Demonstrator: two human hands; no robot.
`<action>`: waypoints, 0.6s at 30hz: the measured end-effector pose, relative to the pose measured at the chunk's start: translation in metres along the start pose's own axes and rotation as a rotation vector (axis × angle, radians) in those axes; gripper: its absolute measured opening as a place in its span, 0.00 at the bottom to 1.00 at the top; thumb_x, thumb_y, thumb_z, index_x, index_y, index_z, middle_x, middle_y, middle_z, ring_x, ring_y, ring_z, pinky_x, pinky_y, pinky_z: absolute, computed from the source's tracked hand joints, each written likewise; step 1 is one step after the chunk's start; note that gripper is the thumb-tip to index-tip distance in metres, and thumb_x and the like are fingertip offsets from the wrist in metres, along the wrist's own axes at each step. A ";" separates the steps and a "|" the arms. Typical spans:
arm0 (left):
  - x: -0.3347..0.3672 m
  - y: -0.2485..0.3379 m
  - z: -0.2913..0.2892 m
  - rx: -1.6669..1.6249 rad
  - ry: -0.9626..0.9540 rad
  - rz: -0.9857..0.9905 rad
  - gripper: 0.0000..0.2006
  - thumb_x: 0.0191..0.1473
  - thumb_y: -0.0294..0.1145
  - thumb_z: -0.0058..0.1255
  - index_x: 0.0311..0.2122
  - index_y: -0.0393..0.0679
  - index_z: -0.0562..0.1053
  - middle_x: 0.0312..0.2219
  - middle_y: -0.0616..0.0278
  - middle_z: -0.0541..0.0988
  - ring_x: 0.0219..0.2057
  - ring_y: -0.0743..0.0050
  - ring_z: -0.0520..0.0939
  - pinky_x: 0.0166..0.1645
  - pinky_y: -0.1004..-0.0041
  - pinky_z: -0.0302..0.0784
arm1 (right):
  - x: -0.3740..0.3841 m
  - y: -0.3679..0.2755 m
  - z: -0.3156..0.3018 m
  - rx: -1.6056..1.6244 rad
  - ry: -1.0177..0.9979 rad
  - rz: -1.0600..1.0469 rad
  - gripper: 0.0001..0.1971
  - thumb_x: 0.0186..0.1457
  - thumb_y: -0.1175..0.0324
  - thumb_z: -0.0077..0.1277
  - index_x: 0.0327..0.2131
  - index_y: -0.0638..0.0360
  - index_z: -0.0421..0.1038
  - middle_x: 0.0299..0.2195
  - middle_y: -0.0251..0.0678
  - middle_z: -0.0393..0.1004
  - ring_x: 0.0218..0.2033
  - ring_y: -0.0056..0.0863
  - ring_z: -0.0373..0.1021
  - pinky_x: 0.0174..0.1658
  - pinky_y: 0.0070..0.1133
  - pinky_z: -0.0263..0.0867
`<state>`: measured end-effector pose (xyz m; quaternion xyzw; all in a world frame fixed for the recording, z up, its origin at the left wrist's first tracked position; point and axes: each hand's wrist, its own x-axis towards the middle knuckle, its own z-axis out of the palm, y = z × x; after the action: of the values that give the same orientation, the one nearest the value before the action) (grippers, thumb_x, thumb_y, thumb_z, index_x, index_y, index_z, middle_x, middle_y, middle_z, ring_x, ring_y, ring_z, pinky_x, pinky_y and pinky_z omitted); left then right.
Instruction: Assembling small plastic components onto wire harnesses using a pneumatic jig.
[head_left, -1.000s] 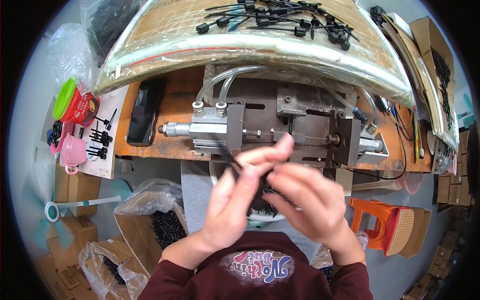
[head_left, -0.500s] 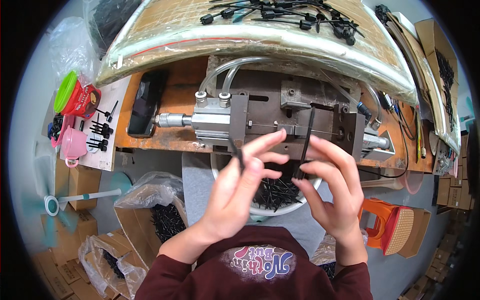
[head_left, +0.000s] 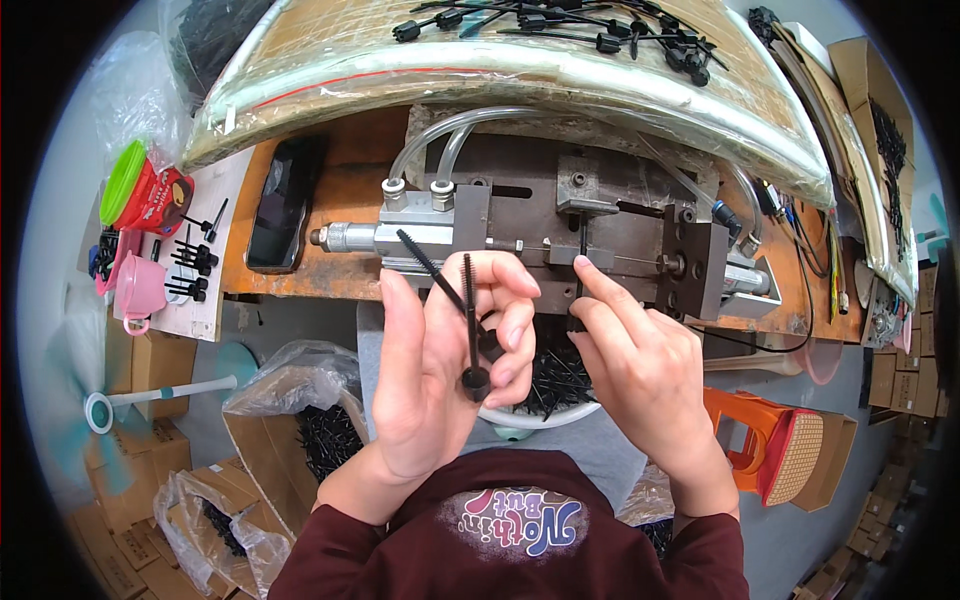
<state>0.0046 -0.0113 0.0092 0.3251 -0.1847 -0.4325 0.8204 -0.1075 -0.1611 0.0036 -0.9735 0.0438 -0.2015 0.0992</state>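
My left hand (head_left: 410, 385) is palm up with curled fingers, closed around two thin black plastic rods (head_left: 470, 315). One rod ends in a round knob, and their upper ends look ribbed. My right hand (head_left: 645, 375) pinches another black rod (head_left: 583, 232), which stretches away across the dark metal fixture (head_left: 520, 210) under a small clamp block (head_left: 583, 200). Its index fingertip touches the rod at the small middle block; the rod's near end is mostly hidden by the fingers. Below both hands is a white bowl (head_left: 530, 418) with many black rods (head_left: 555, 385).
Air cylinders (head_left: 420, 240) with clear hoses (head_left: 440, 125) flank the fixture. On the left lie a phone (head_left: 285, 205), a pink cup (head_left: 140, 285) and several black parts (head_left: 195, 260). A plastic-wrapped board (head_left: 380, 90) carries more rods. An orange stool (head_left: 740, 430) stands right, an open box (head_left: 270, 420) left.
My right hand has brought its upright rod down onto the fixture, under the clamp block. My left hand has turned palm up, moving slightly left, and its two rods now show clearly.
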 end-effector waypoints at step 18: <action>-0.013 -0.012 -0.004 0.450 -0.058 -0.073 0.36 0.55 0.15 0.43 0.68 0.35 0.46 0.48 0.59 0.65 0.49 0.73 0.71 0.54 0.71 0.69 | -0.017 0.000 0.008 0.263 0.030 0.073 0.14 0.43 0.82 0.56 0.38 0.66 0.72 0.50 0.50 0.72 0.33 0.35 0.76 0.35 0.26 0.73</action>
<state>-0.0076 -0.0037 -0.0018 0.4939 -0.2881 -0.4188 0.7054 -0.1201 -0.1576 -0.0102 -0.9467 0.0538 -0.2161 0.2327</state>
